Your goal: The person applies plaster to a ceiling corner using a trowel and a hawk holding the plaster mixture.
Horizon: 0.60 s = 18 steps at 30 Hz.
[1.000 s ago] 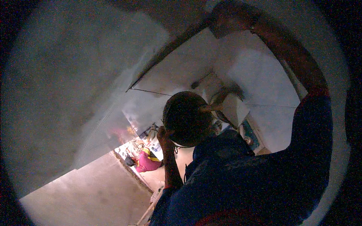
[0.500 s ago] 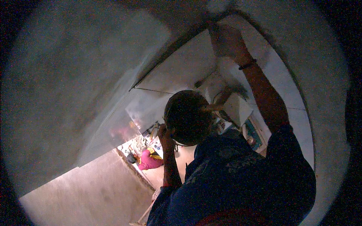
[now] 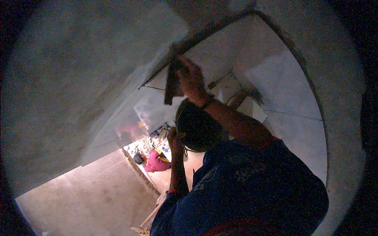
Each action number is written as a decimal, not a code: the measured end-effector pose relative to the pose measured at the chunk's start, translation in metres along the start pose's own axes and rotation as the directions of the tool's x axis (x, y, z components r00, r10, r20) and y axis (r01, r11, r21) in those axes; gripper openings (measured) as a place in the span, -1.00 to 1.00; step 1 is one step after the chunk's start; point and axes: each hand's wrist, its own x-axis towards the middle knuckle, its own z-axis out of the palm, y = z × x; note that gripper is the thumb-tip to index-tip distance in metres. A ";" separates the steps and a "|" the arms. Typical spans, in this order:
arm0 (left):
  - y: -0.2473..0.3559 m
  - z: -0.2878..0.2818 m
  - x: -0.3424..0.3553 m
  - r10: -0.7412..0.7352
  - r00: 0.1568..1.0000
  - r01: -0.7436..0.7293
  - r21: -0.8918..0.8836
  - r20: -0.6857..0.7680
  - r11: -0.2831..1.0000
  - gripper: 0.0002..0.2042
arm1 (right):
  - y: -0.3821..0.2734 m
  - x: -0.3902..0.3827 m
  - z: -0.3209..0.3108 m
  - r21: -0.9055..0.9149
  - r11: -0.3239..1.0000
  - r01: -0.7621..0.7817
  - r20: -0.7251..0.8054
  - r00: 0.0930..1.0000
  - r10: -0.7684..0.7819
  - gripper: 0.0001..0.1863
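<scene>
My left hand is closed on the rim of a dark round pan, held in front of my chest; its contents are too dark to make out. My right hand grips a dark, flat, straight-edged tool, in shadow and of unclear kind. The tool is up by the dark rough seam along the top of the pale wall panels, above and left of the pan. Whether it touches the seam I cannot tell.
Grey plastered surface spreads at the left. Smooth pale panels stand at the right. Far below, a person in a magenta top crouches by scattered items. A broad pale surface fills the lower left, with a wooden piece near my left sleeve.
My right hand with the flat tool has swept left and down along the seam, from near the top corner. My left hand and the pan have stayed nearly in place.
</scene>
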 end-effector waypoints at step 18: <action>-0.030 -0.027 0.016 0.112 0.989 -0.089 0.211 -0.099 0.973 -0.86 | 0.042 -0.004 -0.048 0.419 0.803 -0.423 0.428 0.872 0.236 -0.57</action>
